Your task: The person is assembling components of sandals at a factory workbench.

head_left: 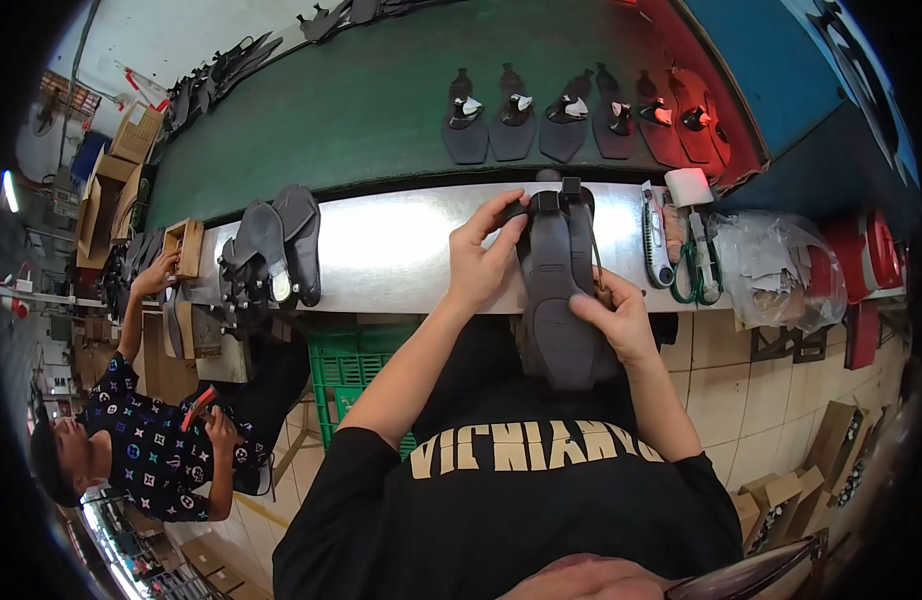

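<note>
In front of me, a long black shoe-shaped piece [564, 335] stands tilted against the edge of the metal bench, beside another like it. Black block-shaped ends show at its top. My left hand [486, 250] is closed at its upper left edge, with thumb and fingers pinching a black part there. On the other side, my right hand [621, 315] is closed, its thumb pressed on the lower face of the piece. A thin rod-like tool [597, 250] sticks up from the right fingers; its handle is mostly hidden.
Black soles with straps [516, 115] lie in a row on the green conveyor belt [331, 120]. More dark soles [281, 240] are piled left on the metal bench [381, 240]. A cutter [657, 240], green-handled scissors [693, 270] and plastic bag [781, 270] lie right. A co-worker [151, 440] sits left.
</note>
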A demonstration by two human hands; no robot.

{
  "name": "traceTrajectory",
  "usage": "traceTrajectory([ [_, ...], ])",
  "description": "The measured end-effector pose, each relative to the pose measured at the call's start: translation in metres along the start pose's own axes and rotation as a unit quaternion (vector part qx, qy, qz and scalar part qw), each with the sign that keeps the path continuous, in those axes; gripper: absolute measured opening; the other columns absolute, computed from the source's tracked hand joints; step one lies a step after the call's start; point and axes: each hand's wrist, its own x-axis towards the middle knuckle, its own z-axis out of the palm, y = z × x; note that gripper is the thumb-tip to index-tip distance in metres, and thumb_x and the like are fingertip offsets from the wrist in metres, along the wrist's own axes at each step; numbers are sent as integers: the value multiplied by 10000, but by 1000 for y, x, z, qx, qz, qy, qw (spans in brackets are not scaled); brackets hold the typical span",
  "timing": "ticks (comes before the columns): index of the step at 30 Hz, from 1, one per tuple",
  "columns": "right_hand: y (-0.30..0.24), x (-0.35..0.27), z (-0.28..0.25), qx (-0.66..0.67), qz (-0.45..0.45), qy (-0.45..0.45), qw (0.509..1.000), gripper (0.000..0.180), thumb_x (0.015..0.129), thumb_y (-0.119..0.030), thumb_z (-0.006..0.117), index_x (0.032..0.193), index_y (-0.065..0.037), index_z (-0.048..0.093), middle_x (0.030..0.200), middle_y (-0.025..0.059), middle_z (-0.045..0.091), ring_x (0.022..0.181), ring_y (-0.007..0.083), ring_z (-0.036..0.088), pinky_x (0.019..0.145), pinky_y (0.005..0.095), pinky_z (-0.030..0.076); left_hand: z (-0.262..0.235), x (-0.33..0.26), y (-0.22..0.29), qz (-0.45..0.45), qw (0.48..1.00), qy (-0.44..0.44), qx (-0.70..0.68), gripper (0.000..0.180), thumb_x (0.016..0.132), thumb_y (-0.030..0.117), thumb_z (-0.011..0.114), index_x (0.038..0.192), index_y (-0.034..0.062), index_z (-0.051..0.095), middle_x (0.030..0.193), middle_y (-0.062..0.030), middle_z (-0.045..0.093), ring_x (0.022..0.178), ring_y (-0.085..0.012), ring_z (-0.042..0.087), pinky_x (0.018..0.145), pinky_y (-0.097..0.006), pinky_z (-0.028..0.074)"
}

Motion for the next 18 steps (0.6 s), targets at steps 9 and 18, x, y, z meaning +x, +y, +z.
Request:
traceTrajectory([
  [9, 9, 29, -2, 22, 61, 56, 996, 360, 841, -150, 757, 1121, 17, 605, 957, 69, 675, 842, 111, 637, 771, 245, 520, -1, 13, 43, 359, 889, -88, 271, 420, 656, -27, 803, 1064, 0, 708, 862, -101, 708, 733, -177, 661, 612, -283, 528],
  [18, 16, 54, -12, 142, 65, 82, 984, 318, 845, -109, 740, 1124, 12, 646, 957, 52, 681, 845, 122, 644, 788, 248, 520, -32, -9, 38, 142, 985, 6, 101, 384, 672, -55, 811, 1044, -8, 729, 826, -70, 698, 734, -136, 614, 626, -242, 476],
])
